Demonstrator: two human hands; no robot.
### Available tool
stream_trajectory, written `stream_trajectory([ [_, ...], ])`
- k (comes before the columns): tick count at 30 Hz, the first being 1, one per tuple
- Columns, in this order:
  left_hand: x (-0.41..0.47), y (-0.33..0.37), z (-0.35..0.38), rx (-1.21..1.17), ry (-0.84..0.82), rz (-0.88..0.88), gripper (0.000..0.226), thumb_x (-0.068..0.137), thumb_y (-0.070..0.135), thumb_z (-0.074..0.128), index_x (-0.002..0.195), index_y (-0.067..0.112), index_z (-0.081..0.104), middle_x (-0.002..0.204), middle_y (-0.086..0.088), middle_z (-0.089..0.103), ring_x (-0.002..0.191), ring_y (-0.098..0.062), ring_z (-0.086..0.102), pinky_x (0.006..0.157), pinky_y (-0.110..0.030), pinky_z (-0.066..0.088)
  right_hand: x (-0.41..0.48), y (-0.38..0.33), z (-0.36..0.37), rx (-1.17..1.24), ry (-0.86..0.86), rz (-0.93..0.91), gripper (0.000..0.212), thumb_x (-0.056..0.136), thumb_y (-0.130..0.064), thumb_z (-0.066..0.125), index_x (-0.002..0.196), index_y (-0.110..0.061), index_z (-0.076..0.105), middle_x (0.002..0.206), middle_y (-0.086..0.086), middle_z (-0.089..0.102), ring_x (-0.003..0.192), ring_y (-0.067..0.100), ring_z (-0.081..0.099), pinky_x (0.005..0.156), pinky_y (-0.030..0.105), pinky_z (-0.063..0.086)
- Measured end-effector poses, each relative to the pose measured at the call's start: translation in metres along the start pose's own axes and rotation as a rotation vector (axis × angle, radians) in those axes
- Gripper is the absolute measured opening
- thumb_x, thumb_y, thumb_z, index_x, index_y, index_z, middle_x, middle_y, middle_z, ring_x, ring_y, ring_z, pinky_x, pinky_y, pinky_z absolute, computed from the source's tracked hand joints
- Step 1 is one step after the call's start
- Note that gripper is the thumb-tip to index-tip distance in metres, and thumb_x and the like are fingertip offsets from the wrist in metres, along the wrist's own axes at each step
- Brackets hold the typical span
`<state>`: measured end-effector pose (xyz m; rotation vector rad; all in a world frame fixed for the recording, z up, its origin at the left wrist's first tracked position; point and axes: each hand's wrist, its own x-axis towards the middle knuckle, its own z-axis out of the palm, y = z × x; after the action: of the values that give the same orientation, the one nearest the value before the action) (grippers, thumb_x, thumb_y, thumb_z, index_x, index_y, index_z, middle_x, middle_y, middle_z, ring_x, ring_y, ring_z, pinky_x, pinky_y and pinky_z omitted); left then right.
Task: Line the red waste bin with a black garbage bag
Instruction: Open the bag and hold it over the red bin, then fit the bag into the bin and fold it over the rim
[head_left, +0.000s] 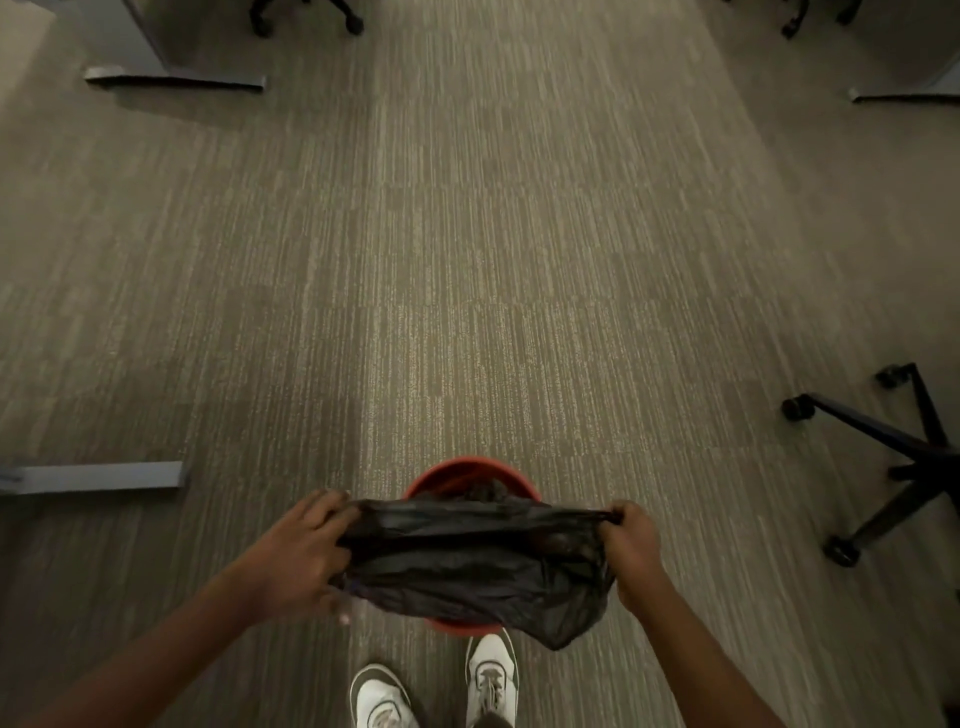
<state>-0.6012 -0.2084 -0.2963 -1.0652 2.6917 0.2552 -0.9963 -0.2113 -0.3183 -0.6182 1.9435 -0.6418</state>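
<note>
A red waste bin (451, 474) stands on the carpet just in front of my feet. Only its far rim and a sliver of its near edge show. A black garbage bag (467, 561) is stretched wide over the bin's mouth and hides most of it. Part of the bag hangs down inside the bin. My left hand (306, 551) grips the bag's left edge. My right hand (631, 545) is clenched on the bag's right edge. A loose corner of the bag droops over the bin's near right side.
An office chair base (893, 457) with castors stands to the right. Grey desk feet lie at the left (98, 475), at the far left (176, 80) and at the far right (904, 96). My two white shoes (491, 675) stand right behind the bin.
</note>
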Motion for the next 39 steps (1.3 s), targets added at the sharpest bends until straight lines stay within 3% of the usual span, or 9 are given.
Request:
stream_trajectory([
  [3,0.002,0.011,0.007,-0.371,0.033,-0.182,0.069,0.083,0.074,0.022,0.081,0.025,0.071,0.119,-0.014,0.060,0.115,-0.035,0.046,0.095,-0.044,0.040,0.002,0.009,0.009,-0.121,0.010,-0.067,0.012,0.079,-0.001,0.055,0.085,-0.007,0.062,0.082,0.010,0.066,0.077,0.025,0.061,0.072,0.038,0.049],
  [5,0.013,0.025,0.015,-0.710,0.110,-0.500,0.072,0.087,0.068,0.026,0.096,0.012,0.070,0.113,-0.014,0.062,0.110,-0.029,0.050,0.094,-0.042,0.042,0.004,0.021,0.017,-0.180,0.001,-0.085,0.010,0.080,-0.002,0.056,0.085,-0.006,0.065,0.081,0.010,0.067,0.078,0.026,0.062,0.071,0.035,0.048],
  [10,0.058,0.040,0.052,-0.908,-0.071,-0.902,0.021,0.084,0.016,0.063,0.067,0.004,0.065,0.074,-0.011,0.064,0.071,-0.022,0.060,0.063,-0.027,0.041,0.018,0.047,0.044,-0.306,0.033,-0.054,0.010,0.081,-0.007,0.059,0.080,-0.004,0.069,0.077,0.011,0.068,0.076,0.027,0.061,0.065,0.030,0.042],
  [13,0.076,0.040,0.070,-0.952,-0.262,-0.903,0.022,0.069,0.012,0.070,0.061,0.015,0.050,0.063,-0.002,0.055,0.059,-0.014,0.054,0.048,-0.020,0.036,0.030,0.052,0.061,-0.303,0.042,-0.080,0.011,0.080,-0.005,0.057,0.075,-0.003,0.067,0.072,0.009,0.066,0.070,0.025,0.060,0.061,0.032,0.043],
  [17,0.098,0.036,0.113,-1.035,-0.359,-0.705,0.054,0.058,0.011,0.073,0.102,0.016,0.041,0.105,-0.010,0.050,0.094,-0.021,0.056,0.061,-0.022,0.045,0.063,0.065,0.088,-0.373,0.050,-0.128,0.032,0.076,0.006,0.048,0.057,-0.020,0.050,0.062,0.001,0.055,0.067,0.023,0.053,0.057,0.027,0.031],
  [21,0.128,0.030,0.148,-1.188,-0.303,-0.811,0.075,0.065,0.051,0.079,0.117,0.019,0.035,0.103,0.002,0.056,0.100,-0.022,0.060,0.067,-0.025,0.045,0.102,0.081,0.106,-0.522,-0.004,-0.141,0.018,0.080,-0.001,0.046,0.082,-0.004,0.064,0.085,0.019,0.068,0.082,0.035,0.063,0.066,0.030,0.038],
  [23,0.147,0.022,0.163,-1.082,-0.282,-0.876,0.079,0.062,0.068,0.072,0.116,0.019,0.040,0.099,0.003,0.056,0.098,-0.023,0.059,0.074,-0.029,0.041,0.122,0.085,0.110,-0.585,-0.048,-0.174,0.022,0.082,-0.015,0.049,0.093,-0.002,0.064,0.091,0.019,0.069,0.086,0.037,0.063,0.070,0.034,0.044],
  [27,0.187,-0.003,0.181,-0.785,-0.154,-0.919,0.041,0.075,0.061,0.064,0.072,0.025,0.044,0.082,-0.006,0.062,0.076,-0.024,0.057,0.064,-0.032,0.042,0.163,0.084,0.114,-0.754,-0.202,-0.309,0.029,0.083,-0.041,0.054,0.087,-0.012,0.055,0.085,0.011,0.065,0.079,0.032,0.061,0.064,0.033,0.042],
  [39,0.263,-0.063,0.228,-0.561,0.017,-0.981,0.036,0.090,0.046,0.053,0.082,0.013,0.042,0.071,-0.004,0.049,0.068,-0.027,0.050,0.061,-0.036,0.040,0.281,0.090,0.140,-0.701,-0.164,-0.270,0.051,0.079,-0.039,0.070,0.046,-0.014,0.040,0.045,0.002,0.041,0.046,0.021,0.043,0.042,0.028,0.022],
])
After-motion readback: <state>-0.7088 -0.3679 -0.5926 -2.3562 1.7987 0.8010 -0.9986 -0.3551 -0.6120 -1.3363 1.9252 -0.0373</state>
